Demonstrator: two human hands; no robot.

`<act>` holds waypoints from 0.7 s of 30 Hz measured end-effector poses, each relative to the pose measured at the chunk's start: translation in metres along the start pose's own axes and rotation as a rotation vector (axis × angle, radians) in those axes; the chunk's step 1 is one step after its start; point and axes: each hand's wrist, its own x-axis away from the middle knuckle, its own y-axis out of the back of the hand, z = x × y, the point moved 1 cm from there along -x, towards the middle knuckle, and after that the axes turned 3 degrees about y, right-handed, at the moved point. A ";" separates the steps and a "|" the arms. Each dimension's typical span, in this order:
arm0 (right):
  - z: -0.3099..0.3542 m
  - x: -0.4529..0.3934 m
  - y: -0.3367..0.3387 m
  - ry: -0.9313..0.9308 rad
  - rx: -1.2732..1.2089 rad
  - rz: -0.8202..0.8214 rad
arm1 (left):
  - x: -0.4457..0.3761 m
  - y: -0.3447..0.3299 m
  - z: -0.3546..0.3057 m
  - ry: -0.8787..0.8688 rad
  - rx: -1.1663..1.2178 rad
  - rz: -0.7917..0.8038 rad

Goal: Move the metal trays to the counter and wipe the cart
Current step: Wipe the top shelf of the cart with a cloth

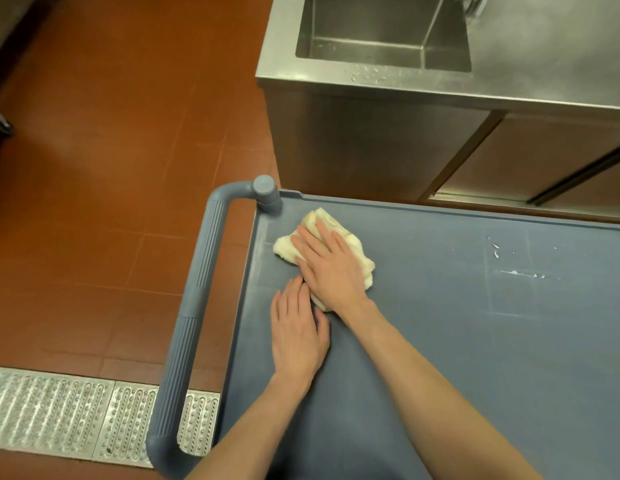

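floor [111, 168]: red-brown tile, filling the frame from 8 to 11 o'clock; a perforated metal drain grate [59, 414] sits at 8 o'clock.

counter [544, 64]: stainless steel, 12 to 2 o'clock, with a sink basin [384, 29] sunk into its left end and droplets on the front lip. no metal trays show anywhere in view, on it or elsewhere.

cart [474, 358]: grey-blue plastic top, centre to 5 o'clock, raised rim, ribbed handle [194, 306] looping off at 9 o'clock. nothing stands on the visible top, so the tray step looks done and the wiping is in hand. white specks and a smear [516, 272] remain at 3 o'clock, well apart from the cloth.

right hand [331, 265]: flat, fingers straight and together, pressing down on the cloth; gripping nothing.

left hand [296, 336]: flat on the bare cart top just beside the cloth at 7 o'clock, fingers straight, holding nothing.

cloth [336, 225]: cream, bunched, in the cart's 10 o'clock corner near the handle post.

risks, as judged: a flat palm may slide over the bunched cloth, leaving it behind; the 3 o'clock residue could be missed; leaning on the top may roll the cart.
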 end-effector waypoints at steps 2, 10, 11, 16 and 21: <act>0.005 -0.006 0.001 0.032 -0.004 0.001 | -0.002 0.002 0.003 0.034 0.036 0.003; -0.026 0.034 0.002 -0.287 0.009 -0.045 | -0.010 0.005 0.009 0.003 -0.066 0.062; -0.036 0.046 0.006 -0.339 0.021 -0.054 | -0.011 0.006 0.008 0.007 -0.078 0.065; -0.096 0.110 0.027 -0.596 0.056 -0.108 | -0.017 0.011 0.011 -0.068 -0.122 0.056; -0.113 0.125 0.033 -0.710 0.068 -0.105 | -0.049 0.013 0.022 -0.115 -0.168 0.046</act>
